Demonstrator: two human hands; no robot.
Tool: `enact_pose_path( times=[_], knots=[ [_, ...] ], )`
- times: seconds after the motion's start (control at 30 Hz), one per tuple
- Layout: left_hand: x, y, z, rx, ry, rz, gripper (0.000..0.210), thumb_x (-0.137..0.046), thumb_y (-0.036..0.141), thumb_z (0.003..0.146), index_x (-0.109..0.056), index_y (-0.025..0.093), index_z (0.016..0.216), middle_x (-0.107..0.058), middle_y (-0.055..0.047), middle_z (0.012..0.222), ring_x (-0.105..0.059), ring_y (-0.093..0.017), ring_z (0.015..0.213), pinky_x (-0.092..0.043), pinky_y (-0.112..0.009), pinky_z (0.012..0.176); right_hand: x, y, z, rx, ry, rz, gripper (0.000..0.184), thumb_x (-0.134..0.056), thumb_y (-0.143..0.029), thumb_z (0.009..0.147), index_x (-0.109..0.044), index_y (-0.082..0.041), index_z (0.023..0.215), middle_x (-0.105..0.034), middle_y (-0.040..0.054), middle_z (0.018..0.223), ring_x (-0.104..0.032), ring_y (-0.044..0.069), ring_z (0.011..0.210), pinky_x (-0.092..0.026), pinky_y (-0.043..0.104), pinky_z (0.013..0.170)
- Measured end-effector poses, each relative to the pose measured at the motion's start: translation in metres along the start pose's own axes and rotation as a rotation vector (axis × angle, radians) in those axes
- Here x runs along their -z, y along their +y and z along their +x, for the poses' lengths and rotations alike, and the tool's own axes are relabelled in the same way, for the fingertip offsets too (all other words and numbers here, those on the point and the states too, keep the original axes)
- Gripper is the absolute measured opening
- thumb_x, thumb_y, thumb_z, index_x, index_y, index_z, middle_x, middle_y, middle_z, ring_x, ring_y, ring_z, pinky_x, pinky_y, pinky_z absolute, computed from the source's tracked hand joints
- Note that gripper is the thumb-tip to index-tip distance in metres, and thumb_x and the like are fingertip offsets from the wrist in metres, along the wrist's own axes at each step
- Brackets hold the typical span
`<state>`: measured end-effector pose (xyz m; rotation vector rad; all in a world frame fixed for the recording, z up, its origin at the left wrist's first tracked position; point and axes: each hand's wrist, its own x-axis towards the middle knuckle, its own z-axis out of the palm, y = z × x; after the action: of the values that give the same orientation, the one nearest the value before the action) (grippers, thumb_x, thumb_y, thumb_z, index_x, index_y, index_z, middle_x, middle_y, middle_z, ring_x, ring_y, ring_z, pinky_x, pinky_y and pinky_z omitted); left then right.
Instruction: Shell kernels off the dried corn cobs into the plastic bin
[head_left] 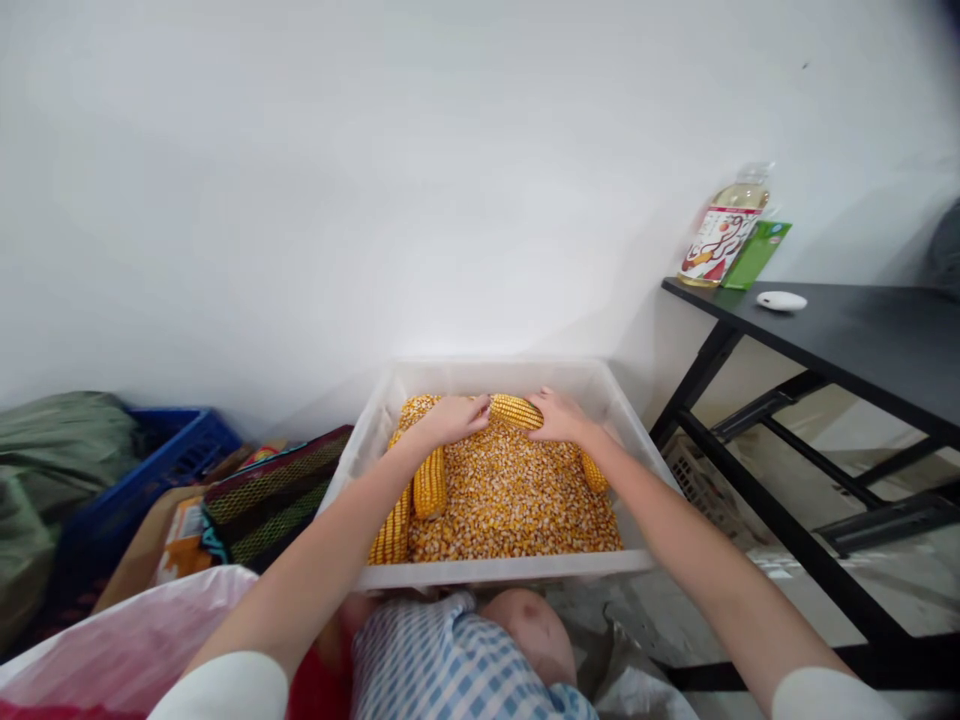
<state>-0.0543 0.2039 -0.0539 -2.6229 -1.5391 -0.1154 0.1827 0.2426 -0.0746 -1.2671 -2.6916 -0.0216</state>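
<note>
An ear of corn (514, 411) lies sideways between my hands, over loose kernels near the back of a white plastic tub (499, 572). My right hand (561, 416) is closed round its right end. At the left end, my left hand (454, 419) has its fingers pinched against the ear; their tips are partly hidden. Loose yellow kernels (517, 500) cover the tub floor. Another ear (430, 485) rests on them at the left, beside a further ear (391, 532) along the left wall. One more ear (594, 472) is partly covered by my right forearm.
To the right stands a black table (862, 325) with a bottle (726, 232), a green carton (756, 255) and a small white object (781, 301). At the left are a blue crate (187, 440), a mesh bag (277, 490) and a pinkish plastic bag (127, 640). A white wall rises behind the tub.
</note>
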Motion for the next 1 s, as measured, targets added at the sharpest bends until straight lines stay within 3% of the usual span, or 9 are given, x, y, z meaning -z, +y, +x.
enact_pose_path(
  times=[0.23,0.53,1.0],
  knots=[
    [-0.006,-0.001,0.001,-0.009,-0.037,-0.041,0.023,-0.039,0.034,0.081,-0.055,0.02,0.087,-0.064,-0.004,0.074,-0.058,-0.017,0.064,-0.036,-0.025,0.058,-0.004,-0.001,0.0,0.024,-0.003,-0.063,0.055,-0.059,-0.052,0.065,-0.053,-0.019,0.11,-0.053,0.0093,0.098,-0.054,0.022,0.083,-0.041,0.032,0.075],
    [-0.011,-0.005,0.003,0.199,0.042,0.022,0.031,-0.038,0.036,0.082,-0.059,0.016,0.09,-0.065,-0.01,0.076,-0.061,-0.023,0.069,-0.04,-0.03,0.063,-0.001,-0.019,0.004,-0.03,0.011,-0.052,0.058,-0.06,-0.054,0.064,-0.055,-0.018,0.108,-0.056,0.0101,0.097,-0.056,0.023,0.082,-0.042,0.032,0.074],
    [-0.005,-0.011,0.006,0.327,0.075,0.032,0.034,-0.033,0.035,0.085,-0.057,0.015,0.098,-0.066,-0.01,0.082,-0.061,-0.021,0.073,-0.04,-0.029,0.065,-0.001,-0.024,0.006,-0.046,0.076,0.114,0.051,-0.058,-0.053,0.066,-0.057,-0.019,0.104,-0.061,0.0075,0.094,-0.058,0.021,0.08,-0.042,0.028,0.071]
  ],
)
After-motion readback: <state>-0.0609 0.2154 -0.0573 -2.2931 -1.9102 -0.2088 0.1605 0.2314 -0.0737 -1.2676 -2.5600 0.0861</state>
